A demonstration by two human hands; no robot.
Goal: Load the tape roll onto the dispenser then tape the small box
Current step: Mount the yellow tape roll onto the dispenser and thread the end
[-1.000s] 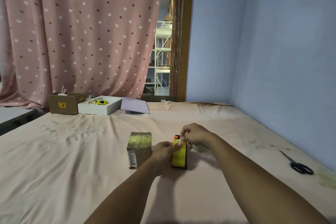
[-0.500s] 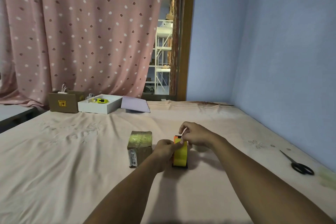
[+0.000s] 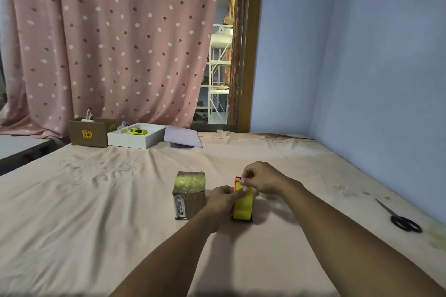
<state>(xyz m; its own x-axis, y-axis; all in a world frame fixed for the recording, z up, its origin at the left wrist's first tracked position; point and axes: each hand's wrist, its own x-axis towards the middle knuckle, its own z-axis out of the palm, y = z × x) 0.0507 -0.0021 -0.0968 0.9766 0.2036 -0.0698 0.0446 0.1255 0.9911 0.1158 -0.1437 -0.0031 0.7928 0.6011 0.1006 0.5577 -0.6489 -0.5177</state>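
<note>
A yellow tape roll [image 3: 243, 207] stands upright in an orange and black dispenser [image 3: 237, 179] on the pink bed sheet. My left hand [image 3: 223, 200] grips the roll's left side, thumb on the tape face. My right hand [image 3: 261, 178] pinches the tape's loose end at the top of the dispenser. The small brown cardboard box [image 3: 189, 194], its top covered in yellowish tape, sits just left of my left hand, apart from the dispenser.
Black scissors [image 3: 400, 219] lie at the right near the blue wall. At the far edge stand a brown carton [image 3: 88, 132], a white tray [image 3: 136, 138] with a yellow item, and a lilac sheet [image 3: 182, 138]. A pale round object [image 3: 270, 196] sits behind my right wrist.
My right hand has lifted the pinched tape end slightly up over the dispenser's top. My left hand stays on the roll. The box has not moved.
</note>
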